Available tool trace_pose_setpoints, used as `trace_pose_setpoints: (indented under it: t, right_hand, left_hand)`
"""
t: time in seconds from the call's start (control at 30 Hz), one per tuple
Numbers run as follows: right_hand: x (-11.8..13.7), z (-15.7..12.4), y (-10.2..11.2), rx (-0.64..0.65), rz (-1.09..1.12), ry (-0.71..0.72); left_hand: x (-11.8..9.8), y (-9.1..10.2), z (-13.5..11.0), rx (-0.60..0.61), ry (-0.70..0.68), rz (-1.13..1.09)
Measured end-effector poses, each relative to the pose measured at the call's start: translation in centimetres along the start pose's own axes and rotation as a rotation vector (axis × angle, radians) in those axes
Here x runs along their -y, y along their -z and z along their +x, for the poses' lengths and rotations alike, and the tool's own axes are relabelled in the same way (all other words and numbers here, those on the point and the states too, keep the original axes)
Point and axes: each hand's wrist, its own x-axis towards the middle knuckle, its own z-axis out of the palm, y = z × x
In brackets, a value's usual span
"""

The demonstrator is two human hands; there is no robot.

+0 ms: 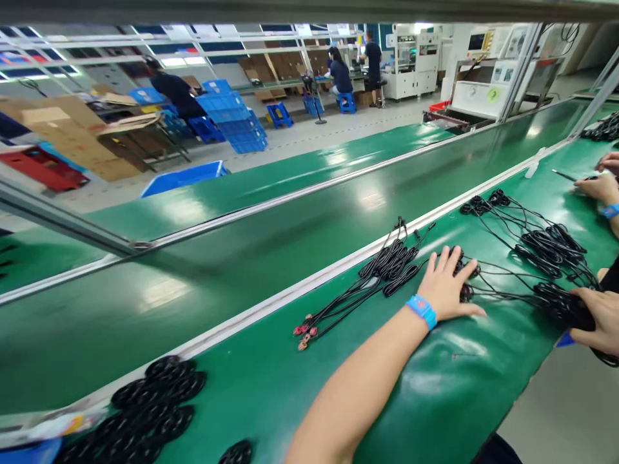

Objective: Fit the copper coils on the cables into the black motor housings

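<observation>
My left hand (pixel 447 287) lies flat on the green bench (pixel 435 386), fingers spread over some small black cable parts (pixel 467 270). A blue wristband (pixel 422 310) is on that wrist. At the frame's right edge, my right hand (pixel 597 319) is curled around a bundle of black cables (pixel 563 304), whose thin wires trail left toward my left hand. Just left of my left hand lies another bundle of coiled black cables (pixel 391 263); its leads end in small red-tipped connectors (pixel 304 332).
More coiled black cables (pixel 551 241) lie further along the bench. A co-worker's hands (pixel 602 187) work at the far right. Black round discs (pixel 155 406) are piled at bottom left. A dark green conveyor belt (pixel 271 258) runs beside the bench. Blue crates (pixel 236 119) and people are in the background.
</observation>
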Motion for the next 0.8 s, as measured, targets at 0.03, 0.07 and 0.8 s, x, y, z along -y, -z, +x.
trace_pose_setpoints:
  t: [0.03,0.07,0.8]
  right_hand:
    - [-0.4,0.4,-0.4,0.066,-0.093,-0.009]
    - [-0.7,1.0,-1.0,0.11,-0.172,-0.018]
    - [-6.0,10.3,-7.3,0.223,-0.677,-0.376]
  left_hand:
    - [0.3,0.1,1.1,-0.047,0.045,0.042]
    - [0.5,0.3,1.8,-0.085,0.094,0.073]
    - [-1.5,-0.3,-16.8,-0.018,0.341,0.171]
